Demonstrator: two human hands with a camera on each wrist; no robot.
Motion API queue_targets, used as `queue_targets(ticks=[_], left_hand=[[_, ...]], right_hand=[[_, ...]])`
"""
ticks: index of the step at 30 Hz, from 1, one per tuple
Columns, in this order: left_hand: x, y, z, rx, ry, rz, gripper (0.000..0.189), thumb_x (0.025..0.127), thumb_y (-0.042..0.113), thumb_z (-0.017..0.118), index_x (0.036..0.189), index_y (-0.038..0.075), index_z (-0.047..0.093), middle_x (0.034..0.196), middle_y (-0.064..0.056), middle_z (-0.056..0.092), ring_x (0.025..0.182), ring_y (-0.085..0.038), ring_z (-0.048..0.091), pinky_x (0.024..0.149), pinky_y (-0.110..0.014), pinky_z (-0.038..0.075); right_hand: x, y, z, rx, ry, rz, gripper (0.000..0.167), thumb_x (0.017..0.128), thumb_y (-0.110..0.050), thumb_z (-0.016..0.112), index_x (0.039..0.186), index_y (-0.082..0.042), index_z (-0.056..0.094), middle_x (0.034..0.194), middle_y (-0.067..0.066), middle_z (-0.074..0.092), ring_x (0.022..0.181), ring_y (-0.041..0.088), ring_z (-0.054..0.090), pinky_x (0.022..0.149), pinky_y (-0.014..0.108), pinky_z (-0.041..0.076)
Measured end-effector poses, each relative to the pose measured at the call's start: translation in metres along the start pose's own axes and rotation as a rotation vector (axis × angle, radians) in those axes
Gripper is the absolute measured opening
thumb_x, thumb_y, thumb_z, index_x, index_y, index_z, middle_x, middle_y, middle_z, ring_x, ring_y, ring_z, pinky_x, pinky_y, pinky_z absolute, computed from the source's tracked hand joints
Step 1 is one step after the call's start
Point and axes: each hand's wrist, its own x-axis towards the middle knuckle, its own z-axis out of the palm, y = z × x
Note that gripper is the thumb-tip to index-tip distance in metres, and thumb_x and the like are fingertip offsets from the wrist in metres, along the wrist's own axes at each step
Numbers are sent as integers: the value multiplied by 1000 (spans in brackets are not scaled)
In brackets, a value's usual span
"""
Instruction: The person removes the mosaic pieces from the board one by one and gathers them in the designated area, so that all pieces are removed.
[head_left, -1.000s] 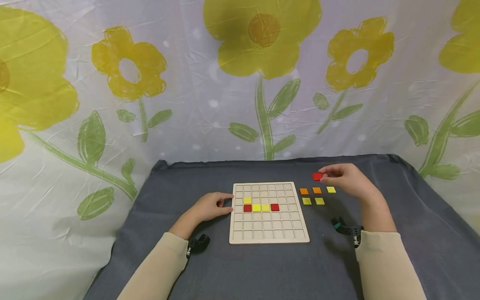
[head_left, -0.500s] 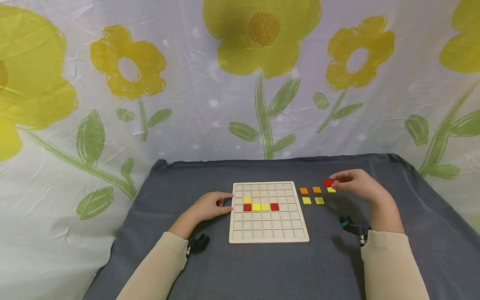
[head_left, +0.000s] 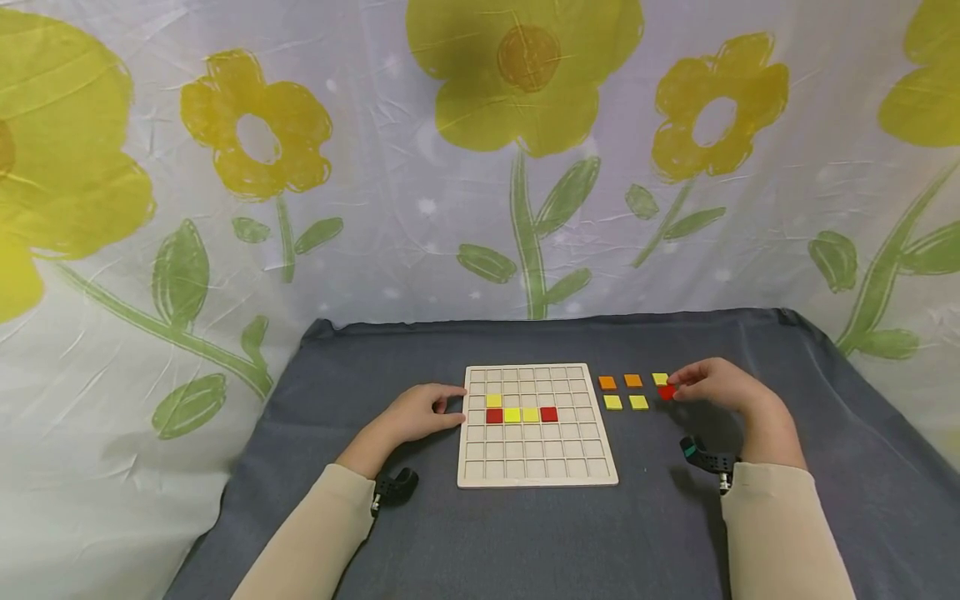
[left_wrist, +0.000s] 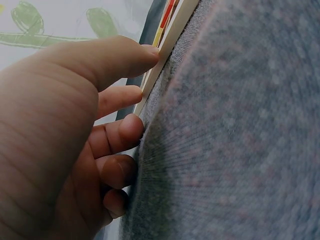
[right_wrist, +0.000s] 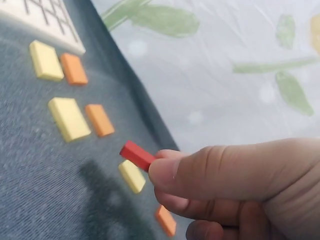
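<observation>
**Red tile pinched in your right hand, off the board's right side; your left hand at its left edge**

Your right hand [head_left: 723, 387] pinches a red tile [head_left: 667, 392] between thumb and fingertips, to the right of the pale gridded board [head_left: 536, 471]. The red tile is just beside a loose yellow tile [head_left: 660, 378]; whether the two touch, you cannot tell. Your left hand [head_left: 416, 412] keeps thumb and forefinger spread apart, both tips touching the board's left edge, with the other fingers bent in.

In the board's cells, a row runs from its left: a red square [head_left: 494, 414], two yellow squares [head_left: 521, 415] and another red square [head_left: 549, 414]. One more yellow square [head_left: 493, 400] sits directly beyond the leftmost red one.

Just right of the board lie two orange tiles [head_left: 620, 382], with two yellow tiles [head_left: 626, 402] on their near side. Your right wrist view also shows a further orange tile [right_wrist: 165, 220], partly behind your fingers and farther from the board. Dark cloth [head_left: 540, 542] spreads under the board, and a flowered curtain [head_left: 397, 208] hangs beyond it.
</observation>
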Motion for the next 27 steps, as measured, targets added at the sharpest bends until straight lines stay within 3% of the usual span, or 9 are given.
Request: queue_targets(ticks=[6,12,16,18,23,27], left_hand=[[-1,1,-1,6,1,9,52,94,36,77,141,18,65,67,3,48,57,-10,38,58,-30,32],[-1,1,-1,1,-5,1,52,94,37,77,141,18,65,67,3,48,58,-10,38,58,-30,32],[0,1,-2,9,-7,4,52,94,36,77,142,18,65,68,3,49,58,-10,39,58,-30,33],[0,2,-2,9,-5,5,52,94,36,77,142,17,65,69,3,50,58,-11,40,58,-30,34],[0,3,-3,8,-6,2,53,94,35,77,142,17,65,69,2,52,59,-11,41,59,-30,35],[-1,3,-3,11,-12,5,52,94,35,77,142,16,65,69,3,52,59,-11,41,59,-30,36]], right_hand=[[4,6,5,-20,8,-1,32,95,-9,70,120,10,67,142,40,46,128,53,45,104,65,37],[10,13,8,-70,18,22,29,92,-9,73,116,7,71,121,26,64,103,35,56,91,53,44],[14,14,9,-92,30,38,28,91,-8,74,115,7,72,117,23,65,97,31,57,86,48,46],[16,13,9,-96,29,44,27,91,-6,74,115,7,71,118,26,64,97,32,58,85,48,47],[13,8,7,-108,41,33,29,91,-5,73,117,7,71,136,37,53,114,45,56,95,57,45],[6,1,3,-93,66,16,34,92,-7,71,122,8,68,130,33,59,117,47,55,97,63,43]])
